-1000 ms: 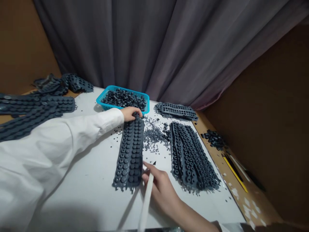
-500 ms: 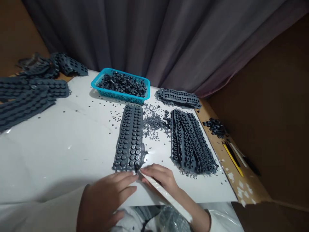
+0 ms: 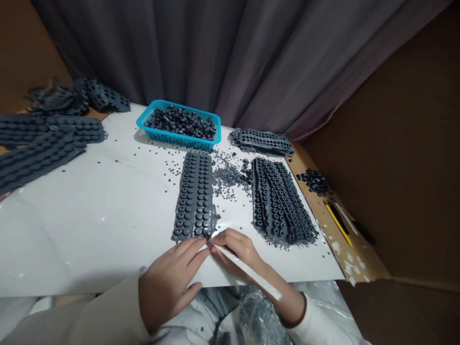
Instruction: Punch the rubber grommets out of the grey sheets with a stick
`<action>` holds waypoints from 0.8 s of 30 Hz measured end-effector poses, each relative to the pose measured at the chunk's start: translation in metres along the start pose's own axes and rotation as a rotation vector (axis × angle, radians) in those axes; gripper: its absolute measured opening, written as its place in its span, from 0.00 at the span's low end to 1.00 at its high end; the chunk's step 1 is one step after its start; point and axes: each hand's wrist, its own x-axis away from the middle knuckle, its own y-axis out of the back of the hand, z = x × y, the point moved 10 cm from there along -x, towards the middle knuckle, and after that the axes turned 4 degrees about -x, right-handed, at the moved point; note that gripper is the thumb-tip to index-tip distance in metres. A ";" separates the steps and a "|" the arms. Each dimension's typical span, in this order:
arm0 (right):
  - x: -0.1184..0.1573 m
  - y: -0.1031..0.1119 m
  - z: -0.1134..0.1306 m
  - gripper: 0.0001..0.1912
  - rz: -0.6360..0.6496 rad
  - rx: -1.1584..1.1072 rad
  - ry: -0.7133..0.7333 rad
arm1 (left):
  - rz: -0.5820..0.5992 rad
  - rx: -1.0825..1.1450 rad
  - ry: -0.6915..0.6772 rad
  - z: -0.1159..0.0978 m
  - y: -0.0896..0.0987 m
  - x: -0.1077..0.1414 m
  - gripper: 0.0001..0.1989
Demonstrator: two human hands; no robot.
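Sheet of dark studded material lies on the white tabletop, before a blue basket. The left hand extends loosely spread fingers to its near edge; the right hand's grip closes around a slim white stick at the near right corner.

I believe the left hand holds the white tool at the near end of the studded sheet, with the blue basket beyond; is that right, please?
Nearly: the head view shows the right hand holding the white tool, not the left hand. It is at the near end of the studded sheet, with the blue basket beyond.
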 end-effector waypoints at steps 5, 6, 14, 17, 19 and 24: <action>-0.005 -0.013 0.018 0.06 0.161 0.323 0.211 | -0.052 0.009 0.043 -0.001 0.003 -0.003 0.22; -0.005 -0.018 0.022 0.07 0.206 0.383 0.259 | -0.057 0.004 0.032 -0.003 0.003 -0.003 0.22; -0.016 0.005 0.002 0.08 0.079 0.339 0.175 | -0.004 0.045 0.057 -0.003 -0.005 0.000 0.22; -0.017 0.006 -0.016 0.07 0.067 0.072 0.001 | 0.007 0.071 0.060 -0.003 -0.007 0.000 0.22; -0.015 -0.001 -0.020 0.06 0.101 -0.044 -0.046 | 0.019 0.079 0.059 -0.003 -0.007 -0.002 0.22; -0.012 -0.008 -0.020 0.06 0.110 -0.079 -0.060 | 0.047 0.070 0.009 -0.005 -0.006 -0.007 0.21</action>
